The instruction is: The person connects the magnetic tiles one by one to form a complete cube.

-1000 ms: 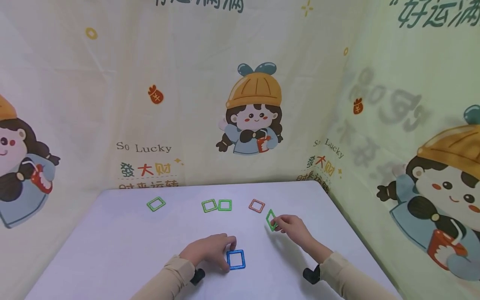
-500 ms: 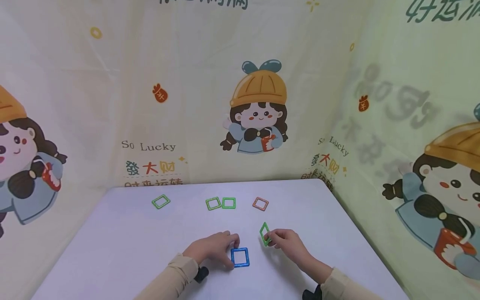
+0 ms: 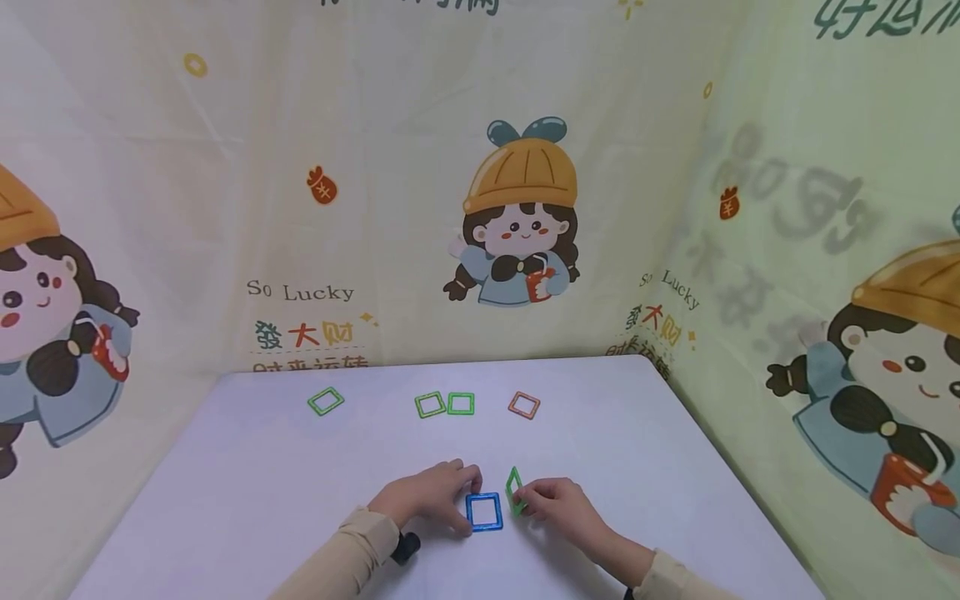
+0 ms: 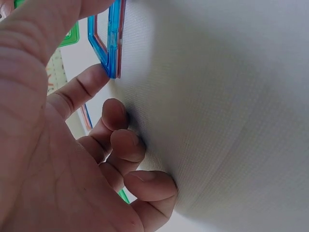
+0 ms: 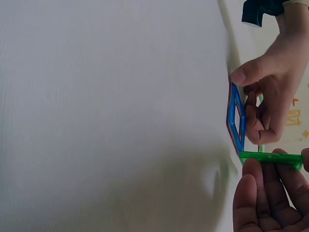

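My left hand (image 3: 423, 497) holds a blue square magnetic tile (image 3: 484, 527) flat on the white table by its left corners, between thumb and index finger. In the left wrist view a red edge shows right under the blue tile (image 4: 115, 48), and the other fingertips (image 4: 128, 145) rest at the table surface. To the right, my right hand (image 3: 561, 510) pinches a green square magnetic tile (image 5: 270, 157), standing on edge. In the right wrist view, one end of the green tile overlaps the near corner of the blue one.
Along the back of the table (image 3: 247, 467) lie a green tile (image 3: 318, 395) at left, two more green tiles side by side, the right one being a bright green tile (image 3: 450, 403), and an orange-red tile (image 3: 521, 414). A printed cloth (image 3: 405, 250) hangs behind and at the sides.
My right hand has brought the green tile left and toward me, from near the orange-red tile to beside the blue one. My left hand keeps its hold; the head view has shifted slightly.
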### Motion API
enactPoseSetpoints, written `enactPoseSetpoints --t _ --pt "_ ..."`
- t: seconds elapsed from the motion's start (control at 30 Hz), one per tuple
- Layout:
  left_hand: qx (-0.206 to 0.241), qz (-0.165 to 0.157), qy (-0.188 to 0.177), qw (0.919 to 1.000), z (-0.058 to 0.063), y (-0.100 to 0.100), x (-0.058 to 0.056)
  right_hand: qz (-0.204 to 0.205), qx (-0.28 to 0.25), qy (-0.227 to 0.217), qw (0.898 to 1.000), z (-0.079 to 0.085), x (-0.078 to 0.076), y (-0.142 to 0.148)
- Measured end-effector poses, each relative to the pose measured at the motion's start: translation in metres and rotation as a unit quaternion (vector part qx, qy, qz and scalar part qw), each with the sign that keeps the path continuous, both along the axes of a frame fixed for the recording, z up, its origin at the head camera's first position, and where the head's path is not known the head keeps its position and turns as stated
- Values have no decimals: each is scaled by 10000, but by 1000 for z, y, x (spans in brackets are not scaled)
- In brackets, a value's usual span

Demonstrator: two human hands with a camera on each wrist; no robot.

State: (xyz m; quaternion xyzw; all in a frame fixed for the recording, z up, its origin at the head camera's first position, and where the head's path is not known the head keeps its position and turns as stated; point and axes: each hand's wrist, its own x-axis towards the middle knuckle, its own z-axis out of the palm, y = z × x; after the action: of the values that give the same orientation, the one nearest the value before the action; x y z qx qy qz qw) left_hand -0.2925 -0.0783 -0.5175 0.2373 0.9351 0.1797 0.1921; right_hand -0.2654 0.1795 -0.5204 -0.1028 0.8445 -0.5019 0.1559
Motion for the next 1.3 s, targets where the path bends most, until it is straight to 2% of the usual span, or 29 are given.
enactPoseSetpoints --t 0.23,0.67,0.93,1.2,1.3 --pt "-5 105 24 9999 3 0 1 122 142 41 9998 -2 1 -7" --pt "99 44 -24 9999 1 -4 3 186 295 -18 9994 -6 4 -18" --pt "105 6 33 9999 -7 -7 0 631 538 512 9952 -15 8 -17" --pt "243 -51 173 9995 -6 -11 2 608 500 874 9931 -12 4 -21" --pt "462 -61 134 9988 -8 -15 1 601 557 932 9923 -12 5 -22"
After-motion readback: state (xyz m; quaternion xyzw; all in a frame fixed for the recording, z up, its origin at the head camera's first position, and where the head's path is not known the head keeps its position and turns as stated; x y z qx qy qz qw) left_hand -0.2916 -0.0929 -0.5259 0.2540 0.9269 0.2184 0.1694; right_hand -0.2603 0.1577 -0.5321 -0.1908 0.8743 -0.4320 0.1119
